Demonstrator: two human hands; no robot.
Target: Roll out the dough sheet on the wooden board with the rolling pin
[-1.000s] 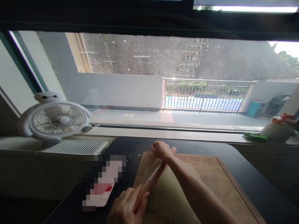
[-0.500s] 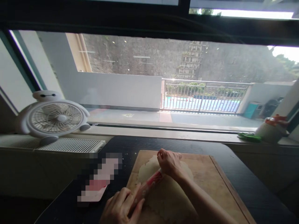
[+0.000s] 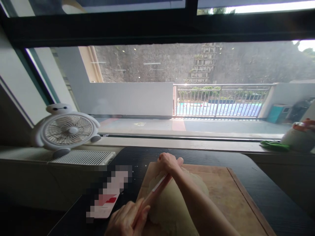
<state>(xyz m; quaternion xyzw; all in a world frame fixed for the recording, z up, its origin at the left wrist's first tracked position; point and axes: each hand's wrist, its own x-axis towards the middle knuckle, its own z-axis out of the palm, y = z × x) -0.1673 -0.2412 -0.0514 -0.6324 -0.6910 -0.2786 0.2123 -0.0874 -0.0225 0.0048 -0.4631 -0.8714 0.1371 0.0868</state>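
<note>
A wooden rolling pin (image 3: 161,185) with a red-and-white label lies slantwise across a thin, wide sheet of pale dough (image 3: 173,206). My right hand (image 3: 168,163) is closed over its far part, and the pin's tip pokes out beyond the fingers. At the near end, my left hand (image 3: 126,216) is closed around the pin, fingers on top and thumb along its right side. The dough rests on a wooden cutting board (image 3: 228,200); my right forearm hides part of the sheet.
The board lies on a dark table (image 3: 256,183). Left of it is a phone-like slab (image 3: 105,209), partly pixelated. A white fan (image 3: 71,129) stands at the far left, by the window. On the sill at right are a green item (image 3: 274,146) and a pale rounded container (image 3: 296,139).
The rolling pin has turned, with more white label showing, and has shifted left over the dough. My right hand moved left and farther away with it. The whole view has swung slightly left.
</note>
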